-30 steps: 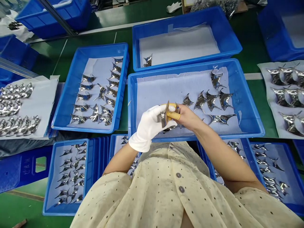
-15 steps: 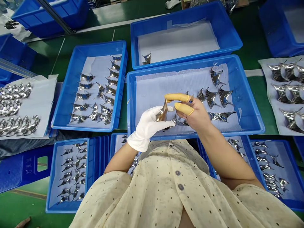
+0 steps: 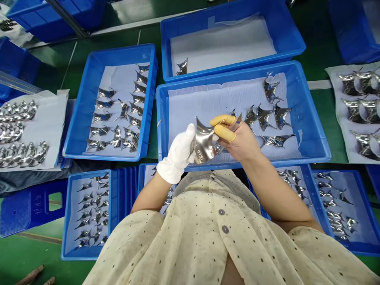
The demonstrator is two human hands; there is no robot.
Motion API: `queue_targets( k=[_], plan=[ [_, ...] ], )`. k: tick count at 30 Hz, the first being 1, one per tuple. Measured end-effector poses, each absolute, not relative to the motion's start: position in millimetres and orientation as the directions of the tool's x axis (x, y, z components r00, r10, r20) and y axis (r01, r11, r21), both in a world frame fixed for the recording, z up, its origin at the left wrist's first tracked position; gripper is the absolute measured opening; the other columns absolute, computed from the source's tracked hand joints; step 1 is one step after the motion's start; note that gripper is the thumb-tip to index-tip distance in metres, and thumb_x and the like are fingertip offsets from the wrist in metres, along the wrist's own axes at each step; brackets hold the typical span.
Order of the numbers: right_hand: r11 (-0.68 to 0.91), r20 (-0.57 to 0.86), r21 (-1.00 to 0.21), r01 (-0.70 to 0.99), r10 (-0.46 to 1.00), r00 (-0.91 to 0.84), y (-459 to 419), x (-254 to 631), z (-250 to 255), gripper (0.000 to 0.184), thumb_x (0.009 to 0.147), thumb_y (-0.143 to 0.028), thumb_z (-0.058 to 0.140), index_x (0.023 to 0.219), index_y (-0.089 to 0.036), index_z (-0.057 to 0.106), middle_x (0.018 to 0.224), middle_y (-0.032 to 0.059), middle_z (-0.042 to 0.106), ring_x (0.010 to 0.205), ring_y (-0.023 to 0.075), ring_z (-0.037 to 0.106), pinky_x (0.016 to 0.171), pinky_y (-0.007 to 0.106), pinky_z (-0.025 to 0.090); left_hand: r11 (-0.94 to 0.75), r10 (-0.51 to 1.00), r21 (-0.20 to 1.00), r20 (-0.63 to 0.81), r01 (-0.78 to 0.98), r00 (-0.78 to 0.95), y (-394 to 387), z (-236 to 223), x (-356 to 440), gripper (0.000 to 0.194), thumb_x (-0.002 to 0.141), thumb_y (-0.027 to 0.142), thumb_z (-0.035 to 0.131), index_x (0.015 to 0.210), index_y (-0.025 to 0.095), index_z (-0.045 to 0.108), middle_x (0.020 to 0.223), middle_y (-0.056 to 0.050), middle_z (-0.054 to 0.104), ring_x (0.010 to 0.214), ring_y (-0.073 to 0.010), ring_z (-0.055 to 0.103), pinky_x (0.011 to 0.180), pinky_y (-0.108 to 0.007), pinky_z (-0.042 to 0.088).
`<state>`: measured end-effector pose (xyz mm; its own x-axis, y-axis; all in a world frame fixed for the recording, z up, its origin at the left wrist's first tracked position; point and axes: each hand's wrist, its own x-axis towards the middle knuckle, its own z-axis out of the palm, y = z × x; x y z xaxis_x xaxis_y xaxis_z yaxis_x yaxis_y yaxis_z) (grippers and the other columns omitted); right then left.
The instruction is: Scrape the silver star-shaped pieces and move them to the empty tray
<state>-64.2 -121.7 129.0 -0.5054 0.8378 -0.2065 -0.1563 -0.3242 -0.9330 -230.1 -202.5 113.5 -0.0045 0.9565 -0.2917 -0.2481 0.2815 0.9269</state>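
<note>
My left hand [image 3: 178, 152], in a white glove, is closed on the left edge of a shiny curved metal piece [image 3: 204, 140] with pointed corners. Script-like lettering is engraved near its lower end. My right hand [image 3: 237, 136] has yellow finger cots on two fingers, bent at the piece's upper right corner. A thin pointed metal strip [image 3: 238, 123] sticks up from between those fingers; its other end is hidden. Both hands are over a blue tray [image 3: 319, 152] lined with white paper [image 3: 190, 105], where similar metal pieces [image 3: 263, 118] lie at the right.
Behind stands another blue tray [image 3: 166, 51] with one metal piece [image 3: 182, 66]. A blue tray [image 3: 74, 132] on the left holds rows of pieces. Paper sheets with pieces lie at far left [image 3: 55, 130] and far right [image 3: 335, 103]. Lower trays [image 3: 67, 221] flank my body.
The metal piece has turned so its broad engraved face shows. My left hand has shifted from beneath it to its left edge. My right fingers have closed in on its corner.
</note>
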Motion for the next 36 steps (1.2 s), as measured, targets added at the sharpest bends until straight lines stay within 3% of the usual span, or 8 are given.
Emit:
queue_targets(
  k=[4,9,13,16,20,28,32,36],
  plan=[
    [-0.293,-0.193,-0.937,-0.188,0.887,-0.42,-125.7,-67.4,126.4,0.055,0.062,-0.061,0.095,0.089,-0.021,0.069,0.062,-0.0054,0.048,0.05,0.0054,0.033,0.043,0.022,0.02,0.246,0.964,0.936,-0.264,-0.251,-0.042,-199.9,116.4,-228.0,0.061,0.092,0.08,0.061,0.072,0.022,0.064,0.047,0.003,0.047,0.041,-0.0102,0.04,0.042,-0.03,0.035],
    [-0.128,-0.08,-0.983,-0.134,0.945,-0.316,-130.3,-70.0,128.9,0.051,0.065,-0.062,0.092,0.084,-0.022,0.068,0.069,-0.0013,0.055,0.061,0.0108,0.05,0.05,0.024,0.04,0.178,0.977,0.957,-0.2,-0.227,-0.076,-195.8,111.8,-229.0,0.06,0.09,0.075,0.07,0.064,0.022,0.058,0.047,0.004,0.044,0.042,-0.0097,0.04,0.041,-0.03,0.036],
    [-0.004,0.021,-0.995,-0.099,0.967,-0.252,-134.2,-69.6,130.9,0.039,0.071,-0.052,0.092,0.084,-0.022,0.072,0.075,0.0008,0.062,0.067,0.0121,0.054,0.064,0.028,0.051,0.177,0.979,0.949,-0.198,-0.262,-0.056,-192.6,111.4,-228.0,0.057,0.089,0.071,0.074,0.064,0.022,0.062,0.044,0.004,0.044,0.04,-0.0091,0.04,0.04,-0.028,0.035],
    [0.044,0.052,-0.998,-0.04,0.967,-0.248,-136.9,-68.0,131.3,0.029,0.077,-0.045,0.089,0.087,-0.022,0.075,0.075,0.0005,0.062,0.064,0.0114,0.049,0.063,0.029,0.047,0.188,0.977,0.936,-0.209,-0.296,-0.038,-190.8,113.0,-226.6,0.053,0.09,0.068,0.076,0.067,0.021,0.064,0.043,0.005,0.045,0.038,-0.0081,0.038,0.038,-0.027,0.029],
    [0.099,0.083,-0.994,0.048,0.96,-0.266,-138.9,-66.1,131.3,0.023,0.082,-0.041,0.086,0.093,-0.022,0.079,0.076,0.0007,0.063,0.061,0.0108,0.042,0.059,0.029,0.039,0.176,0.982,0.95,-0.188,-0.256,-0.021,-188.6,112.3,-226.9,0.052,0.093,0.066,0.073,0.068,0.021,0.065,0.047,0.002,0.052,0.04,-0.0089,0.041,0.04,-0.027,0.031],
    [0.237,0.219,-0.971,0.032,0.935,-0.279,-131.7,-68.4,124.9,0.018,0.084,-0.037,0.085,0.091,-0.021,0.08,0.07,-0.0019,0.059,0.055,0.0073,0.032,0.054,0.027,0.032,0.173,0.98,0.963,-0.189,-0.205,-0.057,-182.6,104.1,-231.9,0.047,0.094,0.063,0.074,0.078,0.02,0.07,0.048,0.004,0.05,0.042,-0.0088,0.043,0.042,-0.024,0.035],
    [0.309,0.292,-0.951,0.018,0.917,-0.273,-125.0,-71.4,120.3,0.015,0.084,-0.033,0.085,0.089,-0.02,0.079,0.069,-0.0017,0.061,0.056,0.0077,0.04,0.052,0.026,0.032,0.139,0.987,0.976,-0.151,-0.169,-0.058,-179.8,98.8,-235.4,0.044,0.095,0.062,0.072,0.106,0.019,0.077,0.061,0.002,0.059,0.05,-0.0104,0.05,0.049,-0.025,0.044],
    [0.324,0.309,-0.946,0.013,0.912,-0.271,-121.2,-75.7,118.8,0.013,0.085,-0.031,0.084,0.089,-0.021,0.079,0.072,-0.0003,0.063,0.063,0.0098,0.05,0.055,0.026,0.036,0.107,0.994,0.984,-0.108,-0.145,0.004,-176.2,92.5,-237.0,0.059,0.088,0.068,0.077,0.121,0.02,0.074,0.078,-0.002,0.07,0.063,-0.0146,0.063,0.062,-0.028,0.054]
  ],
)
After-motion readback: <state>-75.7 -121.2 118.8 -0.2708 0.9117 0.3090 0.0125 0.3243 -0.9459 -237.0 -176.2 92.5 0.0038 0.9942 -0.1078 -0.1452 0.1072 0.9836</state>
